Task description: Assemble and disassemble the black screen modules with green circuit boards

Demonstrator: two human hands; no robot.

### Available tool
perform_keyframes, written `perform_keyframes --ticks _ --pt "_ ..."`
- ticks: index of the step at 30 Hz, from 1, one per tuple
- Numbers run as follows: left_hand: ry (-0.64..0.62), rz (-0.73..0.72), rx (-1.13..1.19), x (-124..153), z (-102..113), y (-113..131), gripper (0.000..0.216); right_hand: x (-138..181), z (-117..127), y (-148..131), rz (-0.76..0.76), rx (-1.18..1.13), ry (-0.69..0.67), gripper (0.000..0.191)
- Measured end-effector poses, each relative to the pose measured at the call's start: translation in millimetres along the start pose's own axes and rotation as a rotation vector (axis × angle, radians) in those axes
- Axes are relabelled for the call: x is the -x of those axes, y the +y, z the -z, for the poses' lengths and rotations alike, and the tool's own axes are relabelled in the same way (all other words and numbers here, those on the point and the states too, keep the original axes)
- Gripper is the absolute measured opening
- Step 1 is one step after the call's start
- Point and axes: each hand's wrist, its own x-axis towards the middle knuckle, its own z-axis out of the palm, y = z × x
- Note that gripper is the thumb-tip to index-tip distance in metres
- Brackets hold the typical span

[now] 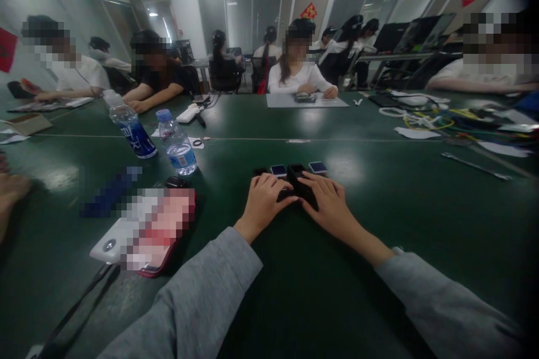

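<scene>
My right hand (330, 199) is curled over a small black box (296, 170), fingers on its far side and thumb on the near side. Close on its left, my left hand (261, 202) is bent round a dark item mostly hidden under its fingers; I cannot tell what it is. The two thumb tips nearly meet. Just beyond my fingers lie a small flat square with a dark face and pale edge (278, 170) and a second such square (318, 168). Another dark piece (260, 171) shows past my left fingers, partly covered.
To the left stand a clear water bottle (179, 148) and a blue-labelled bottle (135, 132). Nearer are a red-edged phone (168, 230) and a white corded device (110, 245). Cables (438, 118) and a metal rod (475, 166) lie right. People sit around the green table (379, 291).
</scene>
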Motion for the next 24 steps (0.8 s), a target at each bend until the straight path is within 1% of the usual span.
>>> perform_keyframes --ticks 12,18,24 --pt "-0.003 0.007 0.008 -0.6 -1.0 -2.8 0.035 0.6 -3.2 4.4 0.030 -0.014 0.032 0.044" --pt "0.017 0.016 0.027 -0.8 -0.4 -2.7 0.035 0.6 -3.7 6.0 0.016 -0.036 0.037 0.037" --pt "0.012 0.019 0.022 -0.6 -0.3 -1.8 0.034 0.1 -0.7 7.1 0.031 -0.068 0.089 0.027"
